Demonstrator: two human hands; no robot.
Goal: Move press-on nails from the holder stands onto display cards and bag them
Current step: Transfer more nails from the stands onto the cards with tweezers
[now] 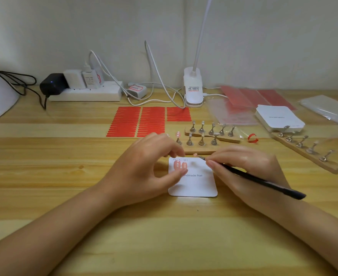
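Display card [196, 186] bears two pink nails [180, 165].

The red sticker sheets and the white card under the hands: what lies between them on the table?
In the head view, the left hand and the near wooden nail stand lie between the sticker sheets and the card.

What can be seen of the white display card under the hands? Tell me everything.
The white, round-cornered paper display card lies flat on the wooden desk, printed "Handmade Nail" with small marks along its top edge. Two pink press-on nails sit at its upper left. The left hand steadies its left edge, the thumb covering part of the print.
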